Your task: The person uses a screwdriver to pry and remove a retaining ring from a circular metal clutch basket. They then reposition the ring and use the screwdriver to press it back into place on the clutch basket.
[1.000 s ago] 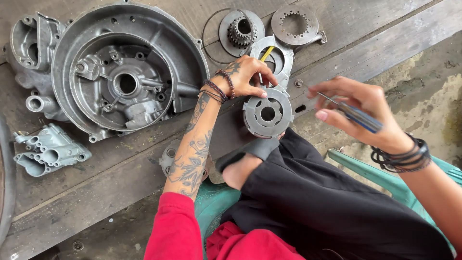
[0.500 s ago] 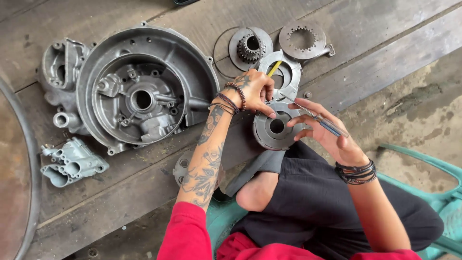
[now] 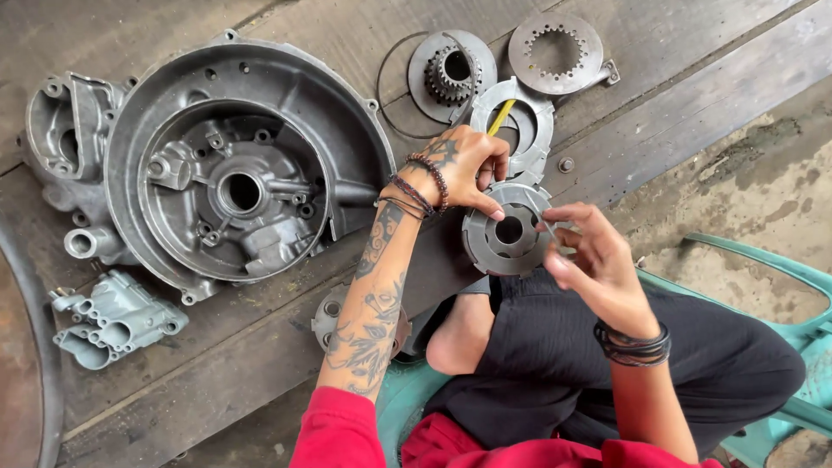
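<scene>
Wooden planks (image 3: pixel 693 104) underlie round hub (image 3: pixel 507 232) (between both hands' fingertips).

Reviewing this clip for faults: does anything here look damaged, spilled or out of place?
Nothing stands out. The left hand steadies a round metal hub on the person's knee while the right hand works at its rim. The engine cover and plates lie flat on the wooden boards.
</scene>
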